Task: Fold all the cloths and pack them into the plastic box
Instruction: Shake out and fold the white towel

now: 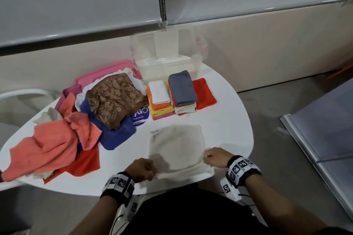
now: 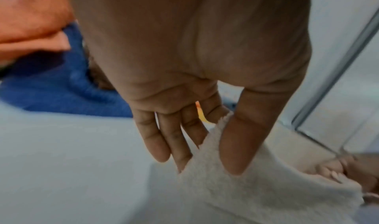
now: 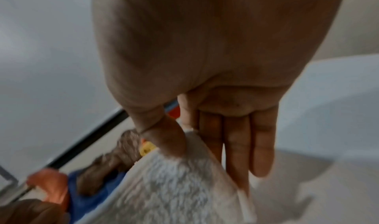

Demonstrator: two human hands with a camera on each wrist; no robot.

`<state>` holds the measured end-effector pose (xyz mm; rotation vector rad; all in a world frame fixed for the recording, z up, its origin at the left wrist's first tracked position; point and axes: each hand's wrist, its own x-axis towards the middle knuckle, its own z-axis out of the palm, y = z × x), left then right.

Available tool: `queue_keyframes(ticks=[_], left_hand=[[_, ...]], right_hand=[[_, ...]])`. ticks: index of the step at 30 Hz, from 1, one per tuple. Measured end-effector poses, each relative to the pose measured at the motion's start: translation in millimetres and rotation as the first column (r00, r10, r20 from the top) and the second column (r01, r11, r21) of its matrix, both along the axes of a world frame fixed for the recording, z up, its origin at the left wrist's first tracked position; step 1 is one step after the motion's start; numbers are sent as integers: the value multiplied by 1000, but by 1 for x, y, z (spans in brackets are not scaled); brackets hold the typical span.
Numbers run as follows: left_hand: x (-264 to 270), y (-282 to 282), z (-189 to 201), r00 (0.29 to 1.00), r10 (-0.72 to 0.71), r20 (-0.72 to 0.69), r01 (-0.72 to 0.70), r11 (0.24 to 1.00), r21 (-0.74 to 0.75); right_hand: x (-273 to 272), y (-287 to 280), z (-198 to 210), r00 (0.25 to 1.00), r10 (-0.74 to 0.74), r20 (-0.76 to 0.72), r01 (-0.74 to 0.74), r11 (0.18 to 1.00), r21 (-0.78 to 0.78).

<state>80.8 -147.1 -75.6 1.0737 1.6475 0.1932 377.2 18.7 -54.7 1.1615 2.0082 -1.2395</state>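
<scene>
Coral cloth heap (image 1: pixel 55 145) left of beige cloth (image 1: pixel 176 145)

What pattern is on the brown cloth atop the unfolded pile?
A pale paisley print on the brown cloth, clearest in the head view.

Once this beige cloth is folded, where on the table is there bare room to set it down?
Bare white table lies right of the beige cloth, below the red cloth; a narrow strip separates the beige cloth from the folded stacks. The left half is crowded with unfolded cloths.
</scene>
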Motion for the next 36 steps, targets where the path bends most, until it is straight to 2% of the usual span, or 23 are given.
queue_keyframes(ticks=[4, 7, 9, 11, 14, 16, 19, 21, 23, 26, 29, 32, 33, 36], left_hand=[[12, -12, -9, 995, -7, -98, 7, 1000, -5], [14, -9, -7, 999, -10, -43, 10, 1000, -5], [9, -2, -4, 999, 53, -5, -53, 999, -10], [0, 12, -4, 981, 187, -51, -181, 977, 110], [-12, 43, -12, 888, 377, -263, -252, 878, 406], [-16, 63, -20, 868, 348, -354, -188, 891, 414], [-14, 78, -33, 859, 197, -473, -58, 954, 293], [-14, 80, -39, 849, 239, -471, -75, 937, 341], [-16, 80, -43, 834, 328, -443, -126, 896, 425], [-21, 79, -44, 805, 492, -333, -292, 815, 500], [-33, 79, -45, 832, 523, -184, -419, 810, 411], [-45, 84, -38, 820, 559, 122, -570, 775, 273], [-49, 87, -35, 817, 552, 169, -577, 780, 242], [-67, 94, -34, 859, 484, 168, -507, 851, 139]], right_hand=[[4, -6, -6, 1000, -2, 7, 2, 1000, -31], [0, -5, -3, 1000, 16, 27, -16, 1000, -12], [-4, -3, -2, 1000, 7, 15, -7, 1000, 1], [-7, -2, -3, 1000, -3, 5, 3, 1000, 15], [-11, -6, -10, 1000, 12, 13, -13, 999, 49], [-13, -10, -13, 999, 42, 30, -45, 994, 102], [-15, -15, -17, 999, 33, 27, -37, 984, 174], [-14, -16, -19, 1000, 10, 22, -14, 981, 195], [-13, -16, -22, 1000, -17, 18, 13, 980, 196], [-10, -16, -24, 999, -44, 20, 40, 982, 183], [-8, -16, -26, 997, -79, 26, 74, 983, 171], [-6, -16, -29, 997, -77, 27, 71, 981, 180], [-6, -15, -29, 997, -76, 30, 69, 981, 183], [-5, -13, -27, 997, -78, 21, 72, 976, 207]])
